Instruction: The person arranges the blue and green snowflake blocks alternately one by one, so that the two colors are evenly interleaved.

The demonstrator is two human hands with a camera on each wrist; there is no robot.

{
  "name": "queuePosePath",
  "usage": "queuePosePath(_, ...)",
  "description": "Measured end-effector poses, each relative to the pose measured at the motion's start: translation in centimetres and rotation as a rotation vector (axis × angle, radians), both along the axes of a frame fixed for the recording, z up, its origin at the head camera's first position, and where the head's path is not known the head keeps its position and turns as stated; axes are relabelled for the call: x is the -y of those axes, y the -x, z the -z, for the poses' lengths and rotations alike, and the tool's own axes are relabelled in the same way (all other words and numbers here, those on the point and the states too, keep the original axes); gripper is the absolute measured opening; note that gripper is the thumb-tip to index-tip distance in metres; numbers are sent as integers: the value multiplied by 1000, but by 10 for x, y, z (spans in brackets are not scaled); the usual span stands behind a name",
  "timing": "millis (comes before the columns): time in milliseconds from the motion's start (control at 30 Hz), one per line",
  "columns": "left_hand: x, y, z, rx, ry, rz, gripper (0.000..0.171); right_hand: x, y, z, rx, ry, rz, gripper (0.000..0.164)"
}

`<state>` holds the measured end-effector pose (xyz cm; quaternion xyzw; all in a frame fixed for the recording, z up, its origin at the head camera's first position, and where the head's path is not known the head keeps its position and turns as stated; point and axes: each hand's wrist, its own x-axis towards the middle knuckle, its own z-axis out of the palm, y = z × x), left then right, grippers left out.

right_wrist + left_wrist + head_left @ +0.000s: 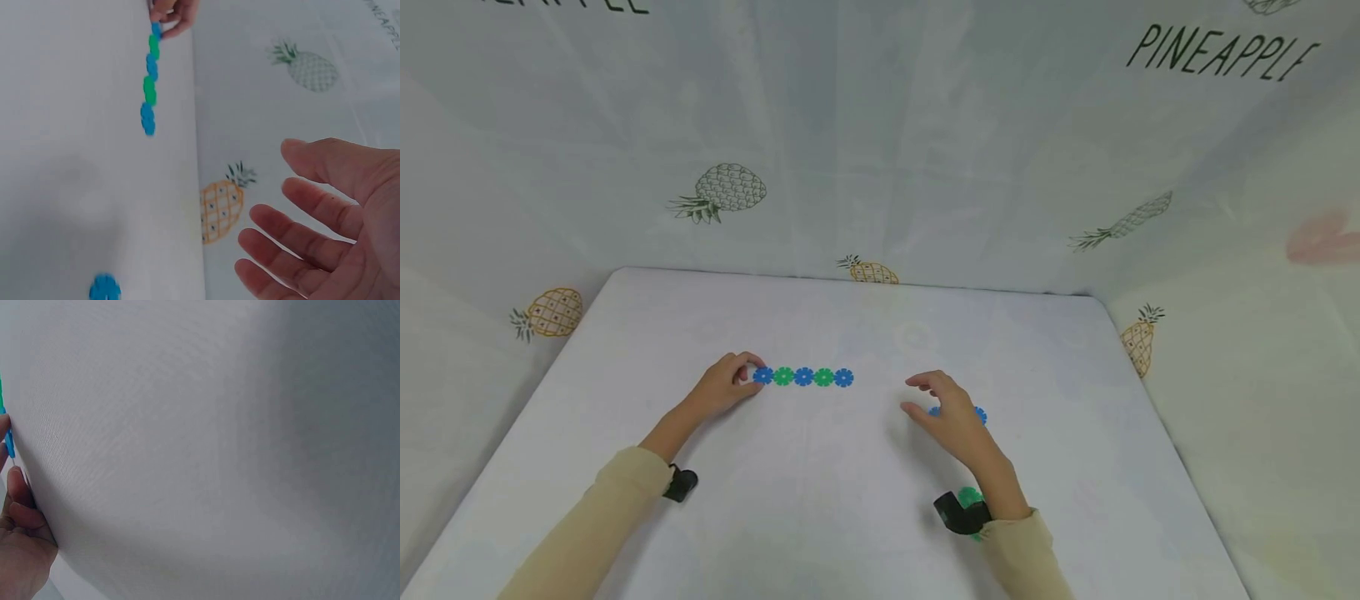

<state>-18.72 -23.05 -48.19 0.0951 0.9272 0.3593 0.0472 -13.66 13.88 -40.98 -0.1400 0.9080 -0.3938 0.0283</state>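
Flower-shaped plastic discs lie joined edge to edge in a straight row on the table, blue and green by turns, with a blue disc (844,377) at the right end. My left hand (722,386) pinches the leftmost blue disc (763,376) between thumb and forefinger; the left wrist view catches only part of that blue disc (9,444) at its edge. Right of the row, my right hand (953,417) hovers with relaxed, parted fingers and holds nothing. Beneath it, partly hidden, are loose blue discs (981,415).
Green discs (970,497) lie under the right wrist, partly covered by the black wrist camera (961,513). The white table (775,517) ends at the back against a hanging cloth (880,125) printed with pineapples.
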Motion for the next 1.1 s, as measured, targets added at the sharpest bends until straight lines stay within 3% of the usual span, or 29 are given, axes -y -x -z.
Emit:
queuePosePath(400,2,3,2,-7,-4,2,30,-67,-35,2,27,-98,165,39)
queuePosePath(567,3,2,1,-56,-43,26,30,-87,-50,6,62,-143,244,40)
queuePosePath(900,2,3,1,14,-2,0,31,-102,-79,19,246,-192,339,43)
queuePosePath(1100,0,1,0,15,10,-1,31,-102,-99,33,326,-195,363,43)
